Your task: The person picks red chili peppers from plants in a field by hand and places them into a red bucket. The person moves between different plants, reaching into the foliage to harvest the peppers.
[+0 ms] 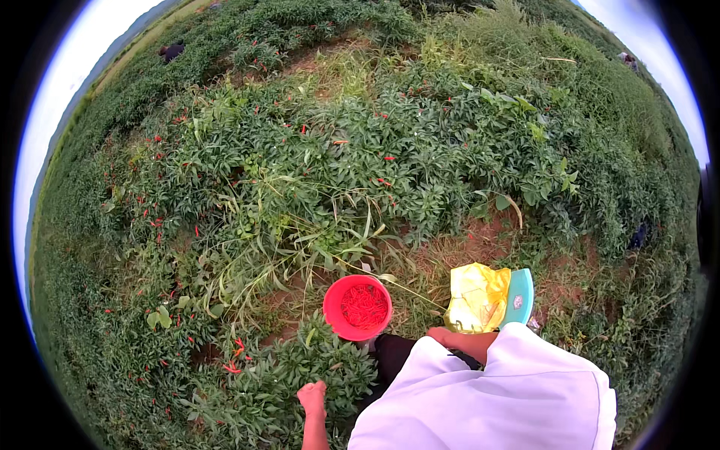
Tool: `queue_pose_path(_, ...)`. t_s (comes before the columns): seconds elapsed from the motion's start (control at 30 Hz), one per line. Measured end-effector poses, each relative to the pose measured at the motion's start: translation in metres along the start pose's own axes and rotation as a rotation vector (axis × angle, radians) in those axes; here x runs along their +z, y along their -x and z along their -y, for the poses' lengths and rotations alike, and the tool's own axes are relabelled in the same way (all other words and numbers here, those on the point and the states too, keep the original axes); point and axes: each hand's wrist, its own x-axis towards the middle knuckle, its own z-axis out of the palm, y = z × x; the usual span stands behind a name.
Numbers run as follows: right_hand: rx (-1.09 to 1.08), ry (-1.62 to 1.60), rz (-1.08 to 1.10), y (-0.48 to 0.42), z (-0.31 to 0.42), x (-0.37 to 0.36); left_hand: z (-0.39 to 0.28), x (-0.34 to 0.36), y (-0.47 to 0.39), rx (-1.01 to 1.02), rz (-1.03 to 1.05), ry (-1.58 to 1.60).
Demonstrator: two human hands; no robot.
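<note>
My left hand (312, 396) is over the pepper plants (264, 396) at lower left, its fingers curled; whether anything is in it cannot be made out. Several red chilli peppers (232, 368) show on the plants just beyond it. Partly hidden by the white shirt, my right hand (439, 336) is close to my knee, between the bucket and the yellow bag; its fingers are not clear. In front of my dark-trousered leg stands a red plastic bucket (332, 306), with many red chillies (364, 306) inside.
A crumpled yellow plastic bag (478, 292) leans against a turquoise plastic object (520, 295) with a label. Grass weeds (292, 230) lie across the plants ahead. A person in dark clothing (173, 52) is far left, and people (629, 61) appear small at far right.
</note>
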Motion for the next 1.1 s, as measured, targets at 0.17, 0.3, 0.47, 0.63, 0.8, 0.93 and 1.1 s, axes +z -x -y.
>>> queue_pose_path(0.17,0.304,-0.462,-0.010,0.103,-0.038,0.002,-0.006,0.033,0.028,-0.057,0.115,0.001)
queue_pose_path(0.3,0.472,-0.763,0.081,0.152,-0.051,-0.024,-0.010,0.051,0.033,-0.144,0.227,-0.046)
queue_pose_path(0.47,0.540,-0.550,-0.106,0.129,-0.171,0.034,-0.064,0.175,0.031,0.342,0.663,-0.643)
queue_pose_path(0.63,0.478,-0.861,-0.272,0.136,-0.172,-0.045,-0.162,0.384,0.034,0.160,0.718,-0.530)
queue_pose_path(0.8,0.552,-1.135,-0.404,0.214,-0.151,-0.144,-0.230,0.553,0.061,0.309,0.923,-0.618)
queue_pose_path(0.93,0.521,-1.189,-0.509,0.186,-0.173,-0.120,-0.258,0.625,0.081,0.376,1.027,-0.682)
queue_pose_path(1.1,0.544,-1.131,-0.896,0.125,-0.209,-0.045,-0.261,0.659,0.091,0.365,1.125,-0.734)
